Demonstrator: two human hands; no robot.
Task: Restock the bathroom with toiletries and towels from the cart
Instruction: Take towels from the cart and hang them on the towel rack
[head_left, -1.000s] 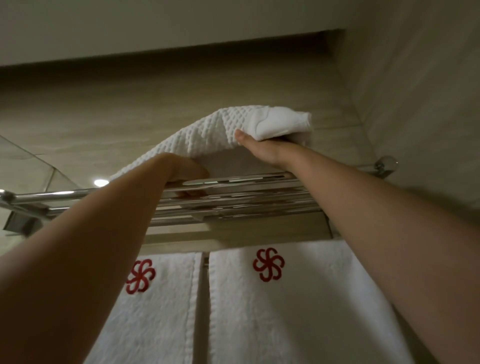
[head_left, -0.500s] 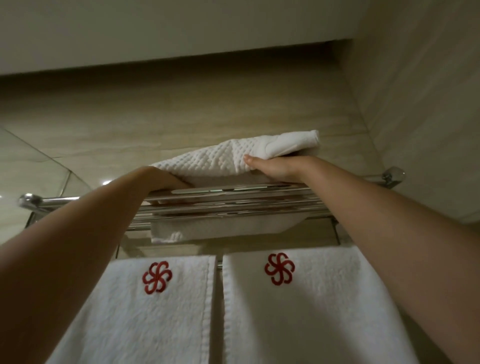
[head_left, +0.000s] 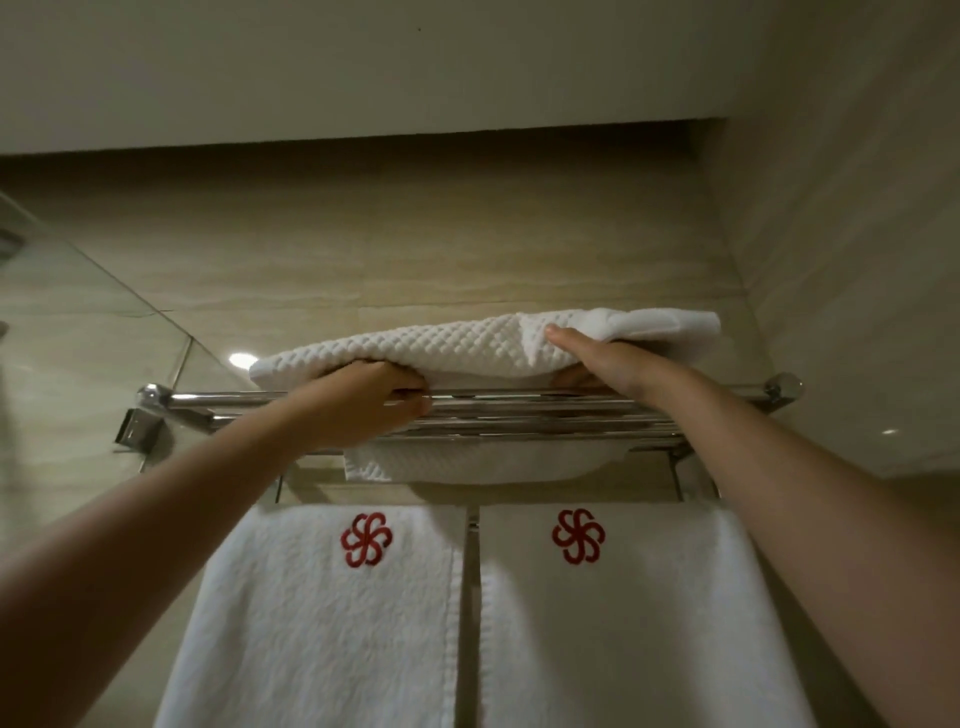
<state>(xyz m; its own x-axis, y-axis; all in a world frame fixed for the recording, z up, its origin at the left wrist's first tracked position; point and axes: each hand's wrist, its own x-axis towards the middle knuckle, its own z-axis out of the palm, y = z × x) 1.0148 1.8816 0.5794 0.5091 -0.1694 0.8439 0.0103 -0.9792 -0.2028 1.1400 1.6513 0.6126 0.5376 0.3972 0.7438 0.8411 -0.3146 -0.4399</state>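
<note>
Change: we note the waffle towel (head_left: 441, 343) has dropped from a raised arch to lie nearly flat on the rack (head_left: 545, 410).
Meaning: we judge placement almost done; release and squaring remain.
Location: on the rack's top rails, above two crested hanging towels (head_left: 322, 623).
Axis: long side runs left-right along the rails; smooth folded end points right.
Left hand (head_left: 363, 400): fingers curled under the front edge, gripping it.
Right hand (head_left: 597, 358): thumb on top, fingers beneath, pinching the fold.
</note>
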